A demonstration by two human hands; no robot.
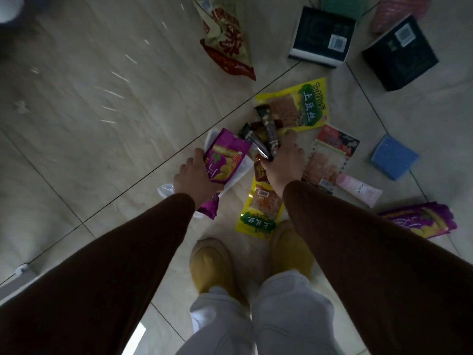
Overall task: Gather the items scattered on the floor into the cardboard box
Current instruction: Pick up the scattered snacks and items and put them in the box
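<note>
Our left hand [194, 179] grips a purple snack bag [226, 156]; our right hand [286, 162] clamps dark wrapped snack sticks [266, 129]. Yellow packets [299, 106] lie on the tiled floor [102, 124].

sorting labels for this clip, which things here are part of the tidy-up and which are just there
Part of the job:
- purple snack bag, held by left hand
- dark stick packets, held by right hand
- yellow packets, red bag, dark boxes, blue box, pink tube on the floor

Just there:
- tiled floor
- tan slippers
</note>
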